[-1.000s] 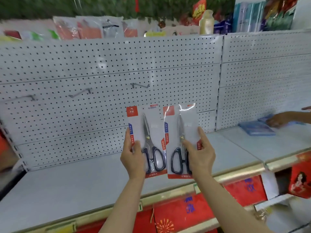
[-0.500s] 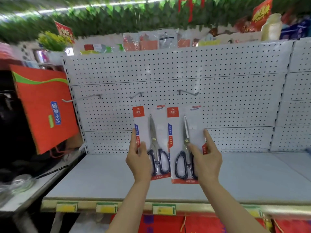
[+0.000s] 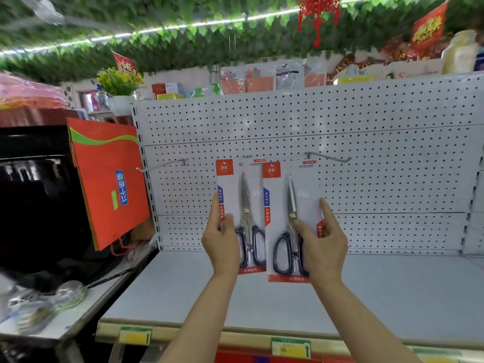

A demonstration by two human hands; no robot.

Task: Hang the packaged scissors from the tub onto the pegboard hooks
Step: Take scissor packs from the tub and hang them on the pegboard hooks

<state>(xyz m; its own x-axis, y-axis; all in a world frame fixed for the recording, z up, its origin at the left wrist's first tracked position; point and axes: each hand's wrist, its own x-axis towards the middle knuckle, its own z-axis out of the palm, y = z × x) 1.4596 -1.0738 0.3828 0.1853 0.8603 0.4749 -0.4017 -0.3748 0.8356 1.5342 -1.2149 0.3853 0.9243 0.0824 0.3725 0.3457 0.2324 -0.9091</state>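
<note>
I hold two packaged scissors upright in front of the white pegboard [image 3: 366, 121]. My left hand [image 3: 222, 239] grips the left scissors pack [image 3: 242, 195] by its lower left edge. My right hand [image 3: 323, 242] grips the right scissors pack [image 3: 290, 195] by its lower right part. Each pack shows black-handled steel scissors on a white card with red trim. The left pack's top covers the middle hook [image 3: 246, 157]. A bare hook [image 3: 162, 165] sticks out to the left and another bare hook [image 3: 328, 157] sits just above and right of the right pack. The tub is out of view.
A grey shelf [image 3: 392, 292] runs below the pegboard, with price tags on its front rail [image 3: 290, 348]. An orange paper bag [image 3: 110, 179] hangs at the left beside a dark appliance [image 3: 39, 200]. Packaged goods and leafy garlands sit above the pegboard.
The view has swung left and closer to the pegboard. Both packs have risen toward the hooks, the left pack's top now over the middle hook.
</note>
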